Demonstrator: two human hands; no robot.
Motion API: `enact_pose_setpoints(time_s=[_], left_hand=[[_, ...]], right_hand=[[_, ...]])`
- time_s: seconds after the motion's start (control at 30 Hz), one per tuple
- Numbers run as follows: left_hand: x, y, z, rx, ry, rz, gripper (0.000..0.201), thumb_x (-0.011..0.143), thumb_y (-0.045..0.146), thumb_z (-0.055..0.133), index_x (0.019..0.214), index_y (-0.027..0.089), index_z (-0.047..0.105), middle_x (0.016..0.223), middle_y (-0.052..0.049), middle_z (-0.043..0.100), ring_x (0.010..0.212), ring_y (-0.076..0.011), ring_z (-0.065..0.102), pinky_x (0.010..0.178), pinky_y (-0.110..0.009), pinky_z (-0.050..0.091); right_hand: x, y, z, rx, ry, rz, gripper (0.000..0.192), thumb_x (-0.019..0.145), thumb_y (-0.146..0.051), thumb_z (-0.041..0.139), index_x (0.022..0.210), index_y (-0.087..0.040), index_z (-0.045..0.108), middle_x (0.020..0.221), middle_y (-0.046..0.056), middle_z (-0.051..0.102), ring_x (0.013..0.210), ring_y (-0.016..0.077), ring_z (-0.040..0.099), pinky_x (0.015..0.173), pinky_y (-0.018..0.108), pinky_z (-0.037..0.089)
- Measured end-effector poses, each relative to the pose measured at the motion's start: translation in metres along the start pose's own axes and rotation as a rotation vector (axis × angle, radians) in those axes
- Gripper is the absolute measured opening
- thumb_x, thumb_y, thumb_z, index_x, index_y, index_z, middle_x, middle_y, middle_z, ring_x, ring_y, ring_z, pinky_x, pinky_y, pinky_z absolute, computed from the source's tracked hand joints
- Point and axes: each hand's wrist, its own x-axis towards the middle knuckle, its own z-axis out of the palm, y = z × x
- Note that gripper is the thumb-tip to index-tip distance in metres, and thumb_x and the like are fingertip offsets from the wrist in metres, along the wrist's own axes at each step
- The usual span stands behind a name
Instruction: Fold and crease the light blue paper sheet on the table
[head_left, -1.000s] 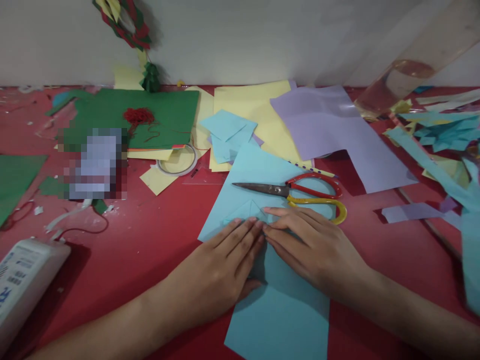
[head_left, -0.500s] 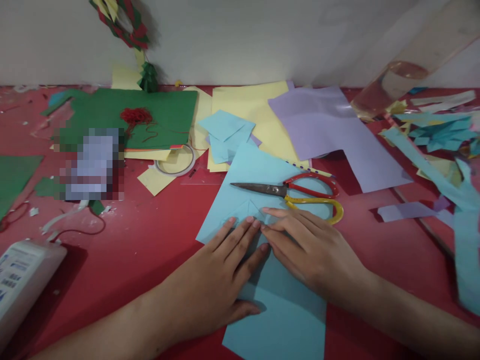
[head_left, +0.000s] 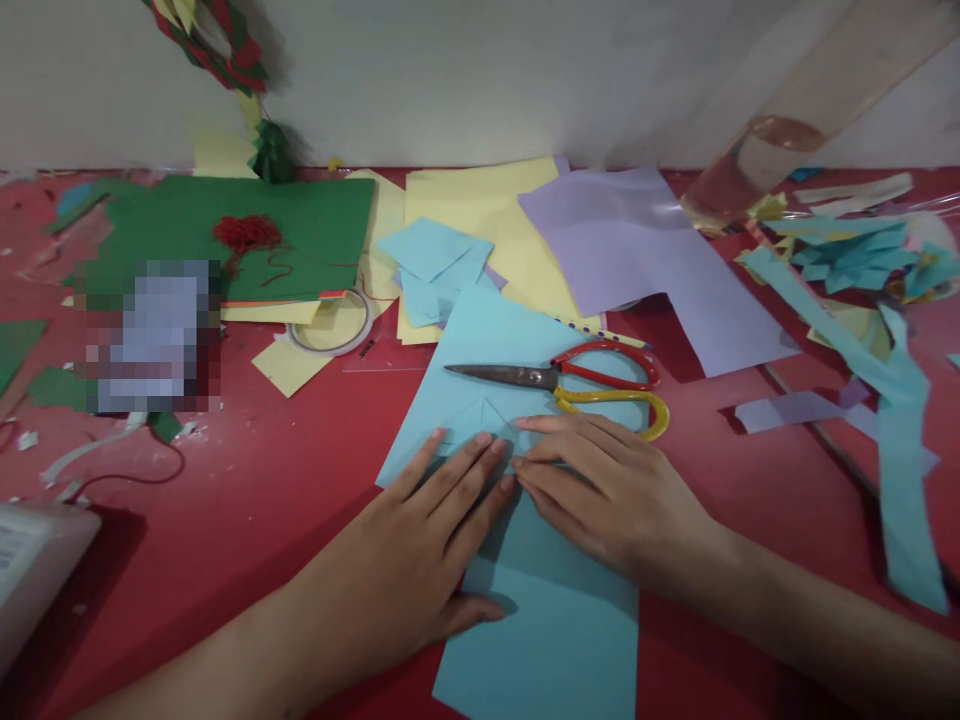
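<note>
A small folded piece of light blue paper (head_left: 482,412) lies under my fingertips, its pointed top with a centre crease showing. My left hand (head_left: 442,535) is spread flat, its fingertips pressing on this piece and its thumb apart over the long light blue sheet (head_left: 555,640). From the other side, my right hand (head_left: 607,485) has its thumb and fingertips drawn together at the folded piece's right edge; the lower part of the piece is hidden. Just beyond my hands, closed scissors (head_left: 517,376) with red and yellow handles rest on light blue paper (head_left: 472,325).
Behind are yellow sheets (head_left: 517,215), a purple sheet (head_left: 600,230), green paper (head_left: 315,220) with red thread (head_left: 247,233), and a tape roll (head_left: 330,345). A blurred phone (head_left: 161,335) and white box (head_left: 45,560) are left. Blue strips (head_left: 907,450) and a clear container (head_left: 765,160) stand right.
The whole view has shifted, so everything appears slightly further left. My left fingers have moved very little on the folded paper, and my right hand stays at its edge.
</note>
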Motion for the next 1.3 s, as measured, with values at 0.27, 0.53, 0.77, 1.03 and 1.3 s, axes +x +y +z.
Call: enact_pose_setpoints(time_s=[0.27, 0.53, 0.77, 1.03, 1.3], left_hand=[[0.000, -0.019, 0.000, -0.118, 0.084, -0.016, 0.059, 0.105, 0.049, 0.048, 0.146, 0.007, 0.048, 0.153, -0.015, 0.051, 0.142, -0.0276, 0.048, 0.116, -0.042, 0.044], [0.001, -0.049, -0.009, -0.156, 0.250, -0.021, 0.034, 0.107, 0.013, 0.035, 0.120, 0.012, 0.067, 0.121, -0.010, 0.072, 0.117, -0.0218, 0.067, 0.104, -0.039, 0.058], [0.006, -0.047, -0.011, -0.159, 0.280, -0.020, 0.033, 0.107, 0.010, 0.036, 0.117, 0.011, 0.068, 0.114, -0.008, 0.074, 0.111, -0.0193, 0.069, 0.111, -0.039, 0.054], [-0.001, -0.041, -0.006, -0.096, 0.255, -0.050, 0.030, 0.103, 0.007, 0.043, 0.122, 0.011, 0.067, 0.119, -0.008, 0.072, 0.118, -0.0232, 0.066, 0.109, -0.042, 0.055], [-0.002, -0.037, -0.006, -0.039, 0.248, -0.040, 0.030, 0.104, 0.009, 0.044, 0.124, 0.007, 0.067, 0.122, -0.010, 0.071, 0.117, -0.0268, 0.067, 0.107, -0.046, 0.055]], right_hand=[[-0.002, 0.001, 0.004, 0.011, 0.029, 0.003, 0.010, 0.092, -0.011, 0.062, 0.090, -0.015, 0.070, 0.102, 0.009, 0.076, 0.106, 0.0259, 0.071, 0.090, 0.042, 0.061], [-0.003, 0.003, 0.005, 0.041, 0.034, -0.008, 0.012, 0.095, -0.010, 0.061, 0.093, -0.016, 0.070, 0.098, 0.005, 0.076, 0.108, 0.0236, 0.070, 0.089, 0.041, 0.058], [-0.003, 0.002, 0.004, 0.026, 0.031, -0.019, 0.016, 0.096, -0.006, 0.057, 0.097, -0.014, 0.070, 0.094, 0.006, 0.075, 0.102, 0.0222, 0.070, 0.090, 0.039, 0.059], [-0.002, 0.000, 0.002, 0.026, 0.019, -0.019, 0.013, 0.096, -0.010, 0.059, 0.095, -0.015, 0.071, 0.093, 0.004, 0.074, 0.100, 0.0225, 0.069, 0.090, 0.039, 0.059], [-0.001, -0.002, 0.001, 0.009, 0.026, -0.012, 0.012, 0.097, -0.012, 0.060, 0.092, -0.012, 0.071, 0.086, 0.005, 0.071, 0.097, 0.0230, 0.070, 0.090, 0.040, 0.059]])
